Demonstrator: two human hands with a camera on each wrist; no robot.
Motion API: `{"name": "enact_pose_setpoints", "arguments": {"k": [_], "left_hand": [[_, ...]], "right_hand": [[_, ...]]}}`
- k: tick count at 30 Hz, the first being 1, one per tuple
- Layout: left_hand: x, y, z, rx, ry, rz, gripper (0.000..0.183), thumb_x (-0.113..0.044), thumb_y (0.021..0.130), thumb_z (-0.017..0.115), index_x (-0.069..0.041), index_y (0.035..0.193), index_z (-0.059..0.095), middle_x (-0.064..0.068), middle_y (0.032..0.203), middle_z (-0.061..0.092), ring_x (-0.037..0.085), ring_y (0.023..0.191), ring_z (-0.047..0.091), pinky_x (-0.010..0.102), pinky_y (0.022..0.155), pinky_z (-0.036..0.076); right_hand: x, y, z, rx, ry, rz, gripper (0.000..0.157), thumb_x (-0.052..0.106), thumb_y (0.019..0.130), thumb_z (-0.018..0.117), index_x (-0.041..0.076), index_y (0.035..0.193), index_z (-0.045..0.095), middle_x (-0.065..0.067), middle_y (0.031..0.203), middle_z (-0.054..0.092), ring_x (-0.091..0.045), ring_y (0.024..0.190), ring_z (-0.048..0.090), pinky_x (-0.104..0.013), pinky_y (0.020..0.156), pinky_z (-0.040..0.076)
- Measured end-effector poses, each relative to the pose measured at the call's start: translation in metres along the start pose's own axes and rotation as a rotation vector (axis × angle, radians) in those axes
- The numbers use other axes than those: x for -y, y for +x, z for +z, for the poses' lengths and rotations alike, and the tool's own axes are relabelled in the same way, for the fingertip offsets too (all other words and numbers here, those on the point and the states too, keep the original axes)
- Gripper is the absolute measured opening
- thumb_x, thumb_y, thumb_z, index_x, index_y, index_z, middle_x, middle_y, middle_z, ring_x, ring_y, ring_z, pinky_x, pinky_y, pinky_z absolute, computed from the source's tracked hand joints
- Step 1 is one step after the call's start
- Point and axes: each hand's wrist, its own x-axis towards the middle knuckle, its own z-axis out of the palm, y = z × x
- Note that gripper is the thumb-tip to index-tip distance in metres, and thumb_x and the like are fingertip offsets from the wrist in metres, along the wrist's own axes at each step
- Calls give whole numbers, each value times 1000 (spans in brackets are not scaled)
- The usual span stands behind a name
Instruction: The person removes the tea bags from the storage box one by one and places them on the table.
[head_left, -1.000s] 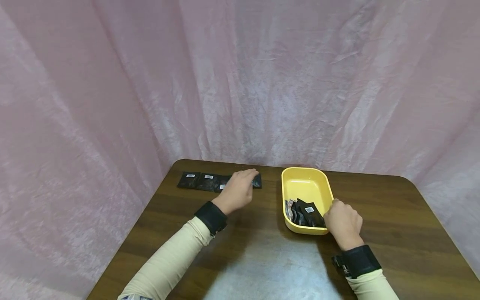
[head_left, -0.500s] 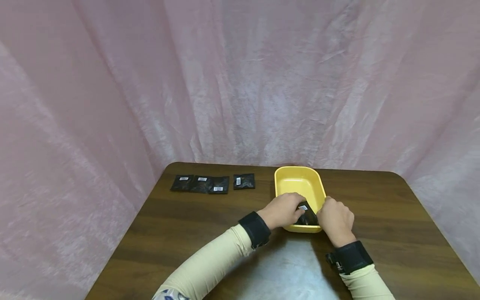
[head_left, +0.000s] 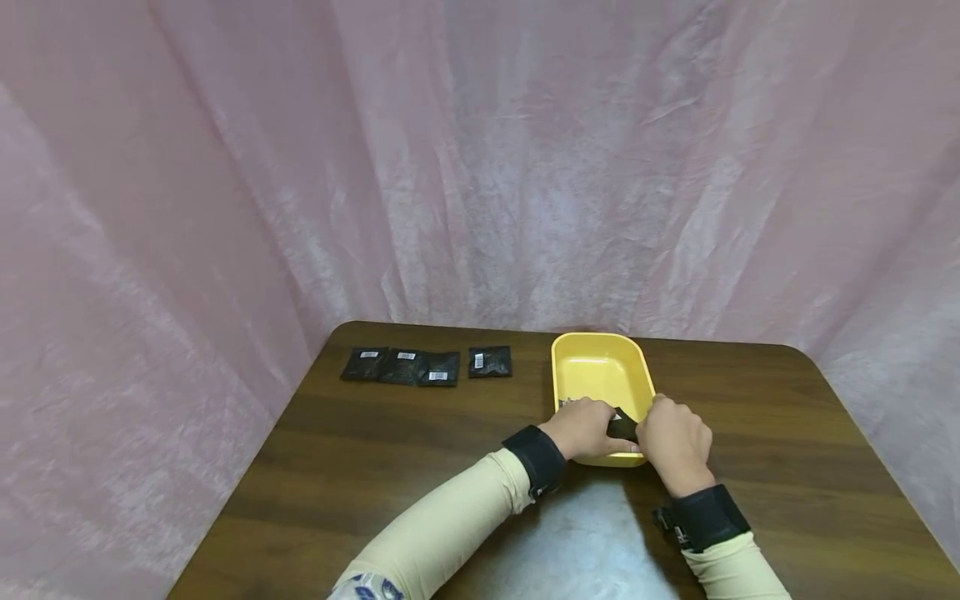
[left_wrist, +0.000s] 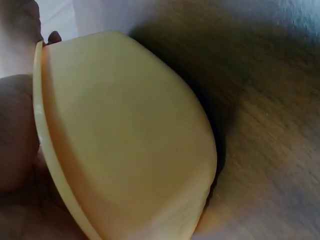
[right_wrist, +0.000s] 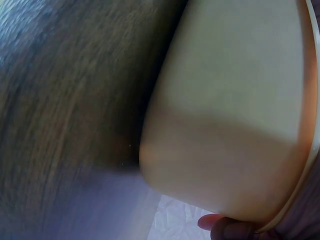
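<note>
a person's left hand (head_left: 587, 427) inside a yellow tub (head_left: 600, 375), by a black packet (head_left: 622, 426); right hand (head_left: 677, 442) gripping the tub's right rim. leftward on a brown table (head_left: 337, 450), three touching black packets (head_left: 401, 367), a fourth packet (head_left: 491, 362) just apart. pink curtain (head_left: 480, 167) behind.

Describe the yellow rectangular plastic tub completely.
The yellow, round-cornered, plastic-looking tub is open-topped, smooth and glossy, with a thin rim. It stands upright on the brown wood-grain table, by the far edge. The right hand grips its right rim; the left hand covers its near left part. Inside, a black packet shows between the hands.
</note>
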Motion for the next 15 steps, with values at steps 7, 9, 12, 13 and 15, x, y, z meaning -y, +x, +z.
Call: {"name": "enact_pose_setpoints", "arguments": {"k": [7, 9, 12, 13, 15], "left_hand": [[-6, 10, 5, -34, 67, 24, 39, -65, 90, 74, -26, 84, 69, -12, 76, 68, 8, 73, 66, 26, 58, 43], [-8, 10, 8, -55, 89, 39, 33, -56, 93, 72, -26, 82, 66, -11, 75, 68, 8, 71, 66, 27, 57, 43], [-9, 10, 13, -81, 106, 50, 29, -45, 94, 67, -26, 75, 58, -11, 70, 61, 6, 65, 60, 28, 56, 41], [-10, 9, 14, -87, 108, 55, 30, -42, 95, 66, -25, 72, 55, -11, 68, 58, 6, 63, 58, 28, 55, 41], [-11, 9, 16, -102, 116, 63, 31, -38, 95, 63, -25, 70, 51, -11, 66, 56, 6, 61, 56, 28, 53, 41]], "right_hand": [[-8, 2, -3, -11, 4, 14, 14, 10, 92, 59, -3, 91, 66, -23, 73, 65, -41, 62, 64, -48, 47, 43], [-10, 2, -4, -11, 2, 18, 14, 10, 92, 59, -3, 92, 65, -22, 73, 65, -41, 62, 63, -48, 48, 43], [-13, 1, -4, -12, 6, 21, 13, 9, 92, 59, -2, 90, 65, -20, 71, 63, -38, 61, 62, -47, 48, 42], [-14, 1, -4, -12, 9, 21, 13, 9, 92, 59, -2, 89, 64, -20, 70, 63, -38, 60, 61, -46, 48, 42], [-15, 1, -4, -16, 8, 21, 14, 10, 93, 58, -2, 88, 64, -19, 70, 62, -37, 59, 61, -46, 48, 42]]}}
